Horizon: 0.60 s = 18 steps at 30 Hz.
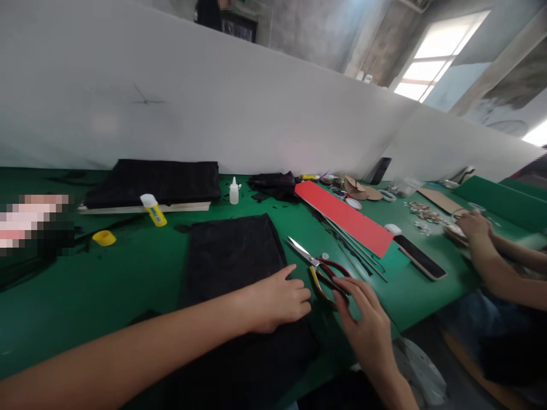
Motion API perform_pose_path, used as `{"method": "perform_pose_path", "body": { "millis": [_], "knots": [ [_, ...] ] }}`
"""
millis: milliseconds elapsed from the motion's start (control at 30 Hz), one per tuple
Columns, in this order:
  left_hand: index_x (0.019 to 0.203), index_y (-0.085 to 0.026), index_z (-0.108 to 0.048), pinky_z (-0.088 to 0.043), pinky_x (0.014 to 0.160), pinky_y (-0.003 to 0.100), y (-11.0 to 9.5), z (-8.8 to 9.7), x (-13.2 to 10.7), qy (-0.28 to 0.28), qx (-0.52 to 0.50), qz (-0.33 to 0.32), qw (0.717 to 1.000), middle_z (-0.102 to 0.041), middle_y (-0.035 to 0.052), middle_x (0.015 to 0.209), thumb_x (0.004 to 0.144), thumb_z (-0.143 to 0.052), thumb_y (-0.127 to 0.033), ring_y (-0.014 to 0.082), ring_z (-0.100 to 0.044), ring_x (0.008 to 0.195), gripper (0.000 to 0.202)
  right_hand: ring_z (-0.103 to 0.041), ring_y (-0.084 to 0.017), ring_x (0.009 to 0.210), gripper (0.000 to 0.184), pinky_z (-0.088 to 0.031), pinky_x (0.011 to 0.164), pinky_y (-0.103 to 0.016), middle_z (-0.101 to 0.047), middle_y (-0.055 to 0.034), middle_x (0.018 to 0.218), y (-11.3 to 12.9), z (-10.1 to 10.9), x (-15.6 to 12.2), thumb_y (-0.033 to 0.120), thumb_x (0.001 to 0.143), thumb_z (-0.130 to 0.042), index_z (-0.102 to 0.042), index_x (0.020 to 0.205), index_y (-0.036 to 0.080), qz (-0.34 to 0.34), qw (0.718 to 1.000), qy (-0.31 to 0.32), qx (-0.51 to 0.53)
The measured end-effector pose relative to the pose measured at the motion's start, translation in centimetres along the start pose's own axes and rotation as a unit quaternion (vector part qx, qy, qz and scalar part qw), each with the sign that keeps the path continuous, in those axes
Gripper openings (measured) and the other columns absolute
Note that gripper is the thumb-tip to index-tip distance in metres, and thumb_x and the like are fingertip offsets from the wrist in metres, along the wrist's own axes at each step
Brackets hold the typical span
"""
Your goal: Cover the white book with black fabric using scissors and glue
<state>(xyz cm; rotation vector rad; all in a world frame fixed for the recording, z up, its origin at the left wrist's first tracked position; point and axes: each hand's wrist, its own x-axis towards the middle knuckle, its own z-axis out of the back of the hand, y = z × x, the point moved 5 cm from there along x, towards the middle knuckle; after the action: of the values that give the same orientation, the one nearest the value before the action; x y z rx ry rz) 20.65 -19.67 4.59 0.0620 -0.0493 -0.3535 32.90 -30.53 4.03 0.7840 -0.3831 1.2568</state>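
Note:
My left hand point(280, 299) rests over a flat black cloth piece point(231, 250), near its right edge. One finger sticks out and the others are curled in; what they hold, if anything, is hidden beneath. Scissors point(316, 262) with red and yellowish handles lie on the green table, blades pointing away to the left. At their handles is my right hand point(365, 319), thumb and fingers apart; whether the fingertips touch the handles I cannot tell.
A glue stick point(154, 210), its yellow cap point(104, 238) and a small white bottle point(233, 192) stand beyond the cloth. Behind them lies a black-covered stack point(158, 182). To the right are a red board point(346, 216), a phone point(419, 257) and a co-worker's hands point(472, 225).

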Motion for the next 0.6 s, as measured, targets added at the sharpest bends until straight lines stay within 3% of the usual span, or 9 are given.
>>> {"method": "perform_pose_path", "body": {
  "millis": [233,400,600],
  "knots": [
    [0.098,-0.016,-0.054,-0.039,0.086,0.043,0.5,0.4,0.2,-0.004,-0.005,-0.001,1.0,-0.059,0.0043,0.091,0.066,-0.069,-0.013,0.0208,-0.053,0.089,0.035,-0.064,-0.016,0.094,0.024,-0.051,0.082,-0.024,-0.065,-0.0068,0.099,3.5,1.5,-3.6,0.01,0.09,-0.052,-0.059,0.112,0.019,-0.02,0.997,-0.016,0.066],
    [0.087,-0.016,-0.054,-0.036,0.082,0.043,0.6,0.8,0.6,-0.008,-0.004,-0.009,1.0,-0.06,0.0022,0.086,0.064,-0.07,-0.011,0.0202,-0.051,0.089,0.029,-0.065,-0.013,0.091,0.027,-0.052,0.08,-0.021,-0.066,-0.0058,0.097,4.2,1.3,-4.8,0.008,0.091,-0.047,-0.06,0.112,0.019,-0.002,0.997,0.023,0.077],
    [0.09,-0.017,-0.054,-0.036,0.083,0.043,0.4,0.6,0.7,-0.003,0.006,0.0,1.0,-0.059,0.0025,0.09,0.061,-0.075,-0.017,0.0212,-0.051,0.089,0.036,-0.066,-0.013,0.09,0.027,-0.052,0.08,-0.02,-0.067,-0.0055,0.096,4.0,0.9,-4.9,0.008,0.091,-0.047,-0.06,0.112,0.019,-0.001,0.998,0.027,0.065]
  ]
}}
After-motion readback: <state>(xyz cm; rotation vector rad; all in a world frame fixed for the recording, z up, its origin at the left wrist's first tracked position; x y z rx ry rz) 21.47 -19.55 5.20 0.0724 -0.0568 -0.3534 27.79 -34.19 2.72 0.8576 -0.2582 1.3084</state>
